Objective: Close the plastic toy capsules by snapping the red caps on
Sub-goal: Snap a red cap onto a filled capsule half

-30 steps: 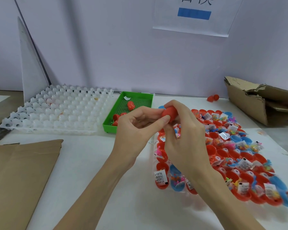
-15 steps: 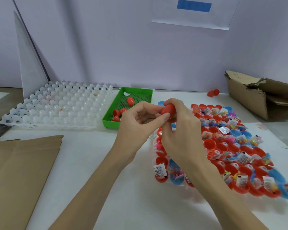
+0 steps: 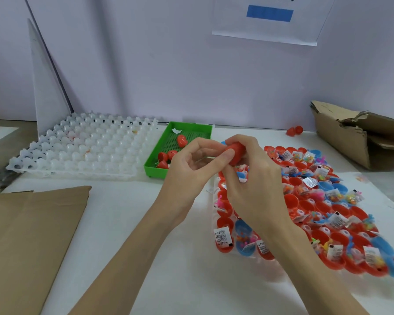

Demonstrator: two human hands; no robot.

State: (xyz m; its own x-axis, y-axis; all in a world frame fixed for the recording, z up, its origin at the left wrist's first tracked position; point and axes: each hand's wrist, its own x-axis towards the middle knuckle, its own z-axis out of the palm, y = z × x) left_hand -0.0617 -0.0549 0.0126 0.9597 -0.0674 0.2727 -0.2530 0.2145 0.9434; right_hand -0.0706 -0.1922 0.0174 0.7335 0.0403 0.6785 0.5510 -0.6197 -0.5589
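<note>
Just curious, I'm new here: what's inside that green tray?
The green tray holds a few closed red capsules and a white paper scrap. The left hand covers its near right corner, so anything there is hidden.

Both hands [image 3: 216, 176] pinch a red capsule [image 3: 237, 151].

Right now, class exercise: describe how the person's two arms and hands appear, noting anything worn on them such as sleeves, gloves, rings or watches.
Both forearms are bare right to the bottom edge of the picture, so no sleeve shows. The left hand and the right hand wear no gloves. No ring, watch, bracelet or other marking shows on the fingers or wrists. The fingers are slender, and the one thumbnail in view is short and unpainted.
</note>
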